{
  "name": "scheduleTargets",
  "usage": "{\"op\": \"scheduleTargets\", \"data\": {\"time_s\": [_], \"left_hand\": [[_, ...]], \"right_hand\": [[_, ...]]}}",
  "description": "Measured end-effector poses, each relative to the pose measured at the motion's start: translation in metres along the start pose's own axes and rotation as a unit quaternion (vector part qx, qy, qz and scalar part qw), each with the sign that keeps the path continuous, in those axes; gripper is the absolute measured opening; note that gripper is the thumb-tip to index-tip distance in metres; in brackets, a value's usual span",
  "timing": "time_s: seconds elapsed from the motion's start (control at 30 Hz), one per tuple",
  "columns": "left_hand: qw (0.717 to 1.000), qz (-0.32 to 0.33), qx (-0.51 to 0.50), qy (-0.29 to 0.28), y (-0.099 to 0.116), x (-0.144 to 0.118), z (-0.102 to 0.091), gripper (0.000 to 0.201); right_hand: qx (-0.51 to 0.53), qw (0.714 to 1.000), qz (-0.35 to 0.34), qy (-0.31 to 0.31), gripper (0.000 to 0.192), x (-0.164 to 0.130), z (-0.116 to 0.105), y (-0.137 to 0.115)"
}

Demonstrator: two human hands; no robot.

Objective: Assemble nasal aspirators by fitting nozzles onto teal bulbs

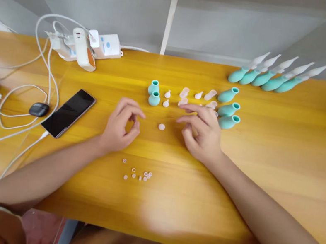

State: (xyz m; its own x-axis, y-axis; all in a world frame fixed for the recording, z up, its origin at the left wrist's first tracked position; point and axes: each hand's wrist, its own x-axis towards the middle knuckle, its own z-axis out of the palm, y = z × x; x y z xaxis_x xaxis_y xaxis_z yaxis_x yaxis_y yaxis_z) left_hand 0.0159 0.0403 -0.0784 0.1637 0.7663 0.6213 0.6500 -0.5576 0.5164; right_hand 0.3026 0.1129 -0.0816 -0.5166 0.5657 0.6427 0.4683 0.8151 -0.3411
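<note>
My left hand (pixel 123 125) hovers over the table with its fingers curved and a gap between thumb and fingertips; nothing shows in it. Opposite it, my right hand (pixel 203 135) has its fingers stretched out and apart, also holding nothing. Between the two lies a small pale round piece (pixel 161 126), touched by neither. Beyond my left hand stand two short teal bulbs (pixel 154 99) with open necks, and small white nozzle-like pieces (pixel 166 103) sit beside them. Translucent tube-like pieces (pixel 184 92) lie behind my right hand, which partly hides some. Three longer teal bulbs (pixel 228 109) are just past it.
Several teal bulbs with white pointed tips (pixel 269 80) stand in a row at the back right. Small pinkish rings (pixel 145 174) are scattered nearer me. On the left are a phone (pixel 69 114), white cables, a black case (pixel 39 109) and a power strip with chargers (pixel 110 46).
</note>
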Motion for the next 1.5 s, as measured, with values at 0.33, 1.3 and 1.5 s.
{"op": "scheduleTargets", "data": {"time_s": [0.33, 1.3, 1.5], "left_hand": [[0.926, 0.155, -0.112, -0.324, 0.017, -0.002, 0.007, 0.018], [0.895, -0.053, -0.305, -0.321, 0.02, 0.0, 0.0, 0.011], [0.868, -0.123, -0.376, -0.299, 0.014, 0.001, 0.001, 0.011]], "right_hand": [[-0.202, 0.977, 0.04, -0.052, 0.066, 0.007, 0.012, 0.012], [0.047, 0.995, -0.091, 0.007, 0.018, -0.014, 0.001, -0.004], [0.098, 0.973, -0.177, -0.11, 0.019, -0.016, 0.0, -0.014]]}}
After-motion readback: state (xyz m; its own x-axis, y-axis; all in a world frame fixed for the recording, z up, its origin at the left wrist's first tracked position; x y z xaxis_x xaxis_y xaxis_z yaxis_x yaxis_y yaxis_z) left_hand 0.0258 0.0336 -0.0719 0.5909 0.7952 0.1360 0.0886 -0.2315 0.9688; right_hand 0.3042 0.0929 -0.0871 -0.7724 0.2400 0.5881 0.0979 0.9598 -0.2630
